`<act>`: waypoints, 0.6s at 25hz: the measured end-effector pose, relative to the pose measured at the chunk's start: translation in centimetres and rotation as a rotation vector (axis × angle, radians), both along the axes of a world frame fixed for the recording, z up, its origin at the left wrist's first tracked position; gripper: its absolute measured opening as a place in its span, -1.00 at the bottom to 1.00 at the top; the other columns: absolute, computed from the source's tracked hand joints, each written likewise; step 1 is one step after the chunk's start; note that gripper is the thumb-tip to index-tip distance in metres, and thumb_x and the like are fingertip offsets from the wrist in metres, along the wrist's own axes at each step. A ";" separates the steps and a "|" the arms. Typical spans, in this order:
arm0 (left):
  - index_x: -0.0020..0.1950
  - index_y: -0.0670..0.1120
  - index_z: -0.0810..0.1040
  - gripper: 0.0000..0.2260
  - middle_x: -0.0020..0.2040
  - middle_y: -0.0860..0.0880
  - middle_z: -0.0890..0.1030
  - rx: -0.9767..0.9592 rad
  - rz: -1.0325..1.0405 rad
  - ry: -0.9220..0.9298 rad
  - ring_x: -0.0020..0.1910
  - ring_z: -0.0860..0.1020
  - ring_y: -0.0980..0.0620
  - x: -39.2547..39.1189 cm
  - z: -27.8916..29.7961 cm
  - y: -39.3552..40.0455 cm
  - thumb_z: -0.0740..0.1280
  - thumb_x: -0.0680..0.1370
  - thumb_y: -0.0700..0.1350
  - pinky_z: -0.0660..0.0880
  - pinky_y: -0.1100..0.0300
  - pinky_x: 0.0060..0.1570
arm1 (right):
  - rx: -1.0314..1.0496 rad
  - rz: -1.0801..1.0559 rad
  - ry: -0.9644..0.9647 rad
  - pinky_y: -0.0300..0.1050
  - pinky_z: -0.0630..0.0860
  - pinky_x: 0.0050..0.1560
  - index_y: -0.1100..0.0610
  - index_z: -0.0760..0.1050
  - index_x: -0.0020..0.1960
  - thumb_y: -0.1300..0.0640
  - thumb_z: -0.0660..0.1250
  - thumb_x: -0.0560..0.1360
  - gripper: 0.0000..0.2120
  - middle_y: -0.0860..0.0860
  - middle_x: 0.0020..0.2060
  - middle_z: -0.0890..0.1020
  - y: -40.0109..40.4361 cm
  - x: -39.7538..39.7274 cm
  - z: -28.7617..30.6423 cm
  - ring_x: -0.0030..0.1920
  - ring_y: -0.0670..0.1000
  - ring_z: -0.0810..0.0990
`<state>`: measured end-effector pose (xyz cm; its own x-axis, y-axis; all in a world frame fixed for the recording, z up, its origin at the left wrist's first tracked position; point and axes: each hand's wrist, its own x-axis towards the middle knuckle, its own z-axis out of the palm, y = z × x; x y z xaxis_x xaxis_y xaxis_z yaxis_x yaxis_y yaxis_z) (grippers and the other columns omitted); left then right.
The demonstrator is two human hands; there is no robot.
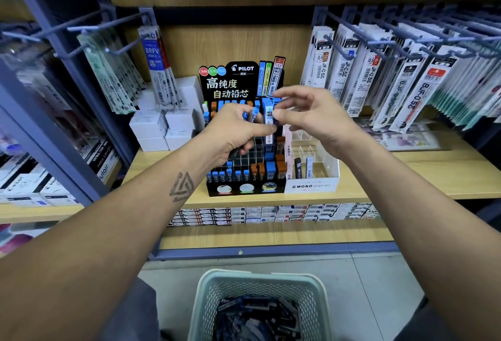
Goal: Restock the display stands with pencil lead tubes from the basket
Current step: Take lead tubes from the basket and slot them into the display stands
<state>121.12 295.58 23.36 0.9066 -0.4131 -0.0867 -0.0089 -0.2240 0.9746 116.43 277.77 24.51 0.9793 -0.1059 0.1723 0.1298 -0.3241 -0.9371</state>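
A black Pilot display stand (244, 190) stands on the wooden shelf, its slots partly filled with blue-capped and orange-capped lead tubes. My left hand (233, 134) hovers over its middle rows and grips several blue-capped lead tubes (250, 115). My right hand (306, 113) is just to the right of it and pinches one upright blue-capped tube marked HB (269, 115) between thumb and fingers. A clear Mono display stand (311, 185) beside the black one holds two tubes. The pale green basket (206, 294) on the floor below contains many dark lead tubes.
White boxes (162, 129) are stacked left of the black stand. Refill packs hang on hooks at the left (113, 75) and right (401, 75). Small boxes line the lower shelf (271, 214). The wooden shelf edge (406, 191) runs in front of the stands.
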 end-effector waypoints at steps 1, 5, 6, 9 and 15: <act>-0.17 -0.08 0.52 -0.79 -0.46 0.02 0.51 0.031 -0.024 -0.008 -0.59 0.33 0.08 -0.1 0.0 -0.1 0.56 0.45 -0.18 0.27 0.27 -0.57 | -0.026 0.022 -0.044 -0.18 0.56 -0.16 0.07 0.64 0.15 0.23 0.50 0.48 -0.75 0.17 -0.04 0.69 0.2 0.1 -0.1 -0.18 -0.01 0.59; -0.10 -0.14 0.59 -0.80 -0.36 -0.06 0.59 0.063 -0.021 0.024 -0.58 0.36 0.09 0.0 -0.3 -0.1 0.59 0.42 -0.18 0.30 0.25 -0.57 | -0.109 0.017 -0.099 -0.11 0.60 -0.17 0.24 0.64 0.04 0.34 0.45 0.50 -0.87 0.17 -0.21 0.64 0.7 0.4 -0.1 -0.27 0.01 0.58; -0.04 -0.18 0.62 -0.79 -0.31 -0.10 0.61 0.047 0.008 0.037 -0.57 0.37 0.10 0.3 -0.2 0.0 0.59 0.42 -0.19 0.31 0.25 -0.57 | -0.108 -0.013 -0.107 -0.10 0.61 -0.18 0.24 0.64 0.03 0.35 0.45 0.50 -0.89 0.16 -0.23 0.64 0.5 0.5 0.0 -0.29 0.03 0.60; -0.02 -0.22 0.63 -0.83 -0.25 -0.13 0.62 0.014 0.139 0.058 -0.57 0.38 0.11 1.0 0.0 0.5 0.55 0.44 -0.26 0.32 0.27 -0.57 | -0.100 -0.194 -0.190 0.01 0.67 -0.11 0.11 0.62 -0.06 0.31 0.43 0.52 -0.88 0.12 -0.23 0.66 -0.3 1.1 0.1 -0.27 0.05 0.67; -0.03 -0.21 0.61 -0.85 -0.33 -0.11 0.61 0.029 0.215 0.071 -0.61 0.37 0.13 1.5 -0.2 0.8 0.49 0.45 -0.35 0.30 0.31 -0.60 | -0.233 -0.068 -0.078 0.09 0.67 0.00 0.16 0.63 -0.09 0.31 0.45 0.50 -0.92 0.12 -0.26 0.69 0.1 1.1 -0.3 -0.27 0.08 0.73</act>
